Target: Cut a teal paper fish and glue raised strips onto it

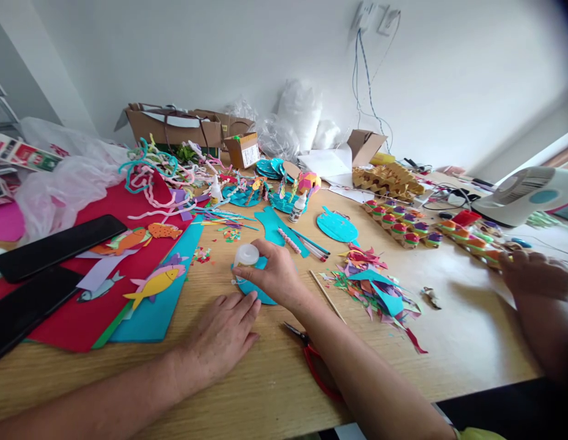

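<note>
My right hand (277, 272) is closed around a small translucent glue bottle (247, 255), its round base turned up toward me. Beneath it lies a round turquoise disc (264, 296), partly covered by my hand and the bottle. The bottle's lower end is hard to make out. Flat on the wooden table (247, 391), my left hand (224, 330) has its fingers stretched out, the tips at the disc's near-left edge. Red-handled scissors (318, 366) lie under my right forearm, close to a thin wooden stick (327, 296).
Colored paper sheets (104, 275) with fish cutouts and two black phones (59, 244) lie left. Farther back stand another glue bottle (298, 208) and cardboard boxes (173, 125). Paper scraps (375, 281), painted egg cartons (398, 223) and another person's hand (538, 275) are right.
</note>
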